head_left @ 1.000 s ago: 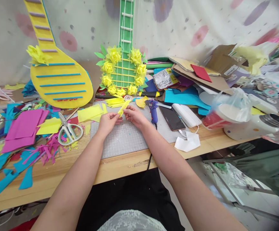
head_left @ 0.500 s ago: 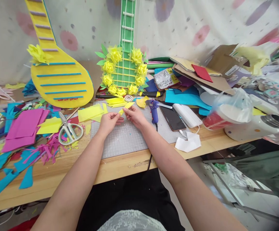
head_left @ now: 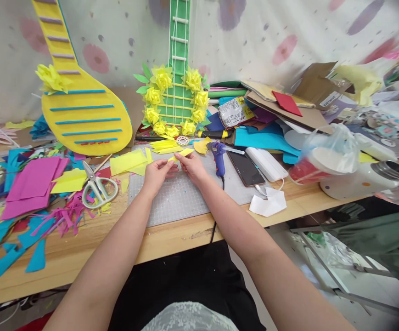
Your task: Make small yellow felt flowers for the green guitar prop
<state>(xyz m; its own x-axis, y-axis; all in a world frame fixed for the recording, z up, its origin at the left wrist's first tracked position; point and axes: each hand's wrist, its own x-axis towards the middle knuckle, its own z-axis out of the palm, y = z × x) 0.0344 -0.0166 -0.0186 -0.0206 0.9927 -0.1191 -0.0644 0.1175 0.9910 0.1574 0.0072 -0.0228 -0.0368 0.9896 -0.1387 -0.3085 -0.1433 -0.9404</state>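
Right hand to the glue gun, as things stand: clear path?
Probably yes. The glue gun stands just beside the right hand, nothing between them, though that hand pinches the yellow strip.

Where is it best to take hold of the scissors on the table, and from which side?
Grip the scissors by the pale green loops, coming from the near right side; the loops lie open toward the table edge, while the blades point away to the upper left among paper scraps.

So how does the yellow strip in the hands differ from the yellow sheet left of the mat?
The yellow strip is narrow and folded, pinched in the air between the left hand and right hand. The yellow sheet is much wider, lies flat on the table and is untouched. Both are the same bright yellow.
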